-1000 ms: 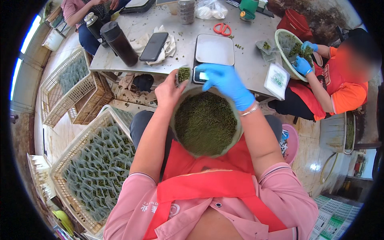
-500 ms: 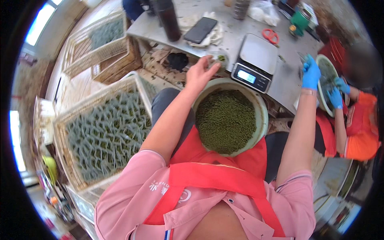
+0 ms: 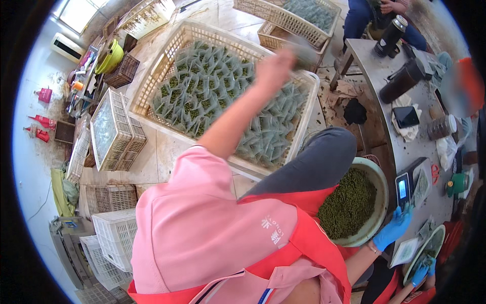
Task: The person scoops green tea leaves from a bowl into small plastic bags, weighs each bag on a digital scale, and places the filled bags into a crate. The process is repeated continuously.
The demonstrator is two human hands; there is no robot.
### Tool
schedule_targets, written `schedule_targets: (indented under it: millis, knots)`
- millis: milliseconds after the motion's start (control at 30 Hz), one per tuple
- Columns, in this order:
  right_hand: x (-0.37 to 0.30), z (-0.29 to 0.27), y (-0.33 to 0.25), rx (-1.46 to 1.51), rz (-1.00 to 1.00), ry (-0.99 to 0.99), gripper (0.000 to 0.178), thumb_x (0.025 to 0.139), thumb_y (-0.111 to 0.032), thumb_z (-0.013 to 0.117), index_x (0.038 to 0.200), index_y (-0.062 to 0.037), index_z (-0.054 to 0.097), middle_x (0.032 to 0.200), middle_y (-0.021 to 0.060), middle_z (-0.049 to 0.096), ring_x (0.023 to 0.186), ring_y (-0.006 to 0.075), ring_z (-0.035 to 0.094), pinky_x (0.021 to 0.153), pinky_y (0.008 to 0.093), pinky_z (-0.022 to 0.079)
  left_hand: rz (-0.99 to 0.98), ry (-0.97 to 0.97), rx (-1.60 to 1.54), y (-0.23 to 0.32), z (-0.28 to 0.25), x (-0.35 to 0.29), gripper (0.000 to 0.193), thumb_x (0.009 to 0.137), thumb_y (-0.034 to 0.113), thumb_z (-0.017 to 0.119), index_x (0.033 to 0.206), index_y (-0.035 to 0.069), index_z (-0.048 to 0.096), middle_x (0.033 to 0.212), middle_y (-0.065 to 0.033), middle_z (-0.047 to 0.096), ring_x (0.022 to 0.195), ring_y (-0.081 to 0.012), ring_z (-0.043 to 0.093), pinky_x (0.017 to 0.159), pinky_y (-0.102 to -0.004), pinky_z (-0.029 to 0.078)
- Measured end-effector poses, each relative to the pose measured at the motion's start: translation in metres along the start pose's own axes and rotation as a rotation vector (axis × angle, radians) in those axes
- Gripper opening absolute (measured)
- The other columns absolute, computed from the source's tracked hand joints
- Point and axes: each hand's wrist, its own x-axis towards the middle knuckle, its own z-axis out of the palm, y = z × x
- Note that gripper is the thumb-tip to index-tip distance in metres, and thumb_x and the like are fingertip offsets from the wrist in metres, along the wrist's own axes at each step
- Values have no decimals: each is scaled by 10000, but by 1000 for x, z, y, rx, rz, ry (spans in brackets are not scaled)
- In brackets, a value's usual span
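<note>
My left hand [image 3: 276, 68], smeared by motion, reaches over the far right corner of a cream plastic crate [image 3: 152, 114]. It appears closed on a blurred, greyish see-through plastic bag [image 3: 304, 54]. Rows of upright clear bags [image 3: 207, 86] with small green grains in them fill the crate. In a blue glove, my right hand [image 3: 394, 228] is beside the front edge of a digital scale [image 3: 403, 188], its fingers stretched out. A clear bag [image 3: 420, 183] lies on the scale's plate. Below the table edge, a pale round basin [image 3: 383, 190] holds a heap of green grains [image 3: 349, 205].
The metal table [image 3: 372, 66] carries dark flasks [image 3: 402, 81], a phone [image 3: 406, 116], a jar [image 3: 442, 127] and red scissors [image 3: 435, 173]. A co-worker's blue-gloved hands [image 3: 422, 271] work at another basin [image 3: 438, 238]. More crates [image 3: 114, 134] stand left and at the back.
My view has turned left. My left hand has swung from the table edge out over the crate. My right hand has come to the scale's front, and a bag now lies on its plate.
</note>
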Motion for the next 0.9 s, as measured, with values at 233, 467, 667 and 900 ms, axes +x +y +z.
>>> schedule_targets:
  millis: [233, 467, 667, 900]
  knots:
    - [-42, 13, 31, 39, 263, -83, 402, 944, -227, 416, 1283, -21, 478, 1218, 117, 542, 894, 171, 553, 807, 296, 430, -294, 323, 748, -114, -199, 83, 468, 950, 465, 239, 1254, 213, 491, 1028, -156, 639, 912, -336, 613, 810, -446, 455]
    - [-65, 73, 9, -171, 262, -217, 341, 930, -211, 469, 1198, -23, 563, 1108, 113, 627, 811, 155, 637, 745, 265, 472, -207, -106, 1207, -394, -286, 190, 446, 952, 303, 304, 1304, 64, 437, 1311, -176, 468, 1210, -327, 446, 1000, -437, 353]
    - [-78, 37, 91, -427, 349, -272, 305, 848, -175, 600, 1103, -8, 615, 901, 116, 676, 690, 168, 653, 677, 301, 511, -414, -251, 493, -368, -226, 160, 705, 929, 522, 301, 1443, 54, 185, 1479, -146, 242, 1361, -314, 227, 1099, -391, 207]
    - [-140, 44, 141, -1171, 324, -576, 281, 729, -279, 673, 898, -56, 653, 910, 179, 649, 888, 348, 618, 797, 437, 485, -175, 20, 962, -308, -209, 175, 792, 857, 576, 448, 1399, 21, 287, 1388, -182, 387, 1206, -330, 460, 1002, -410, 357]
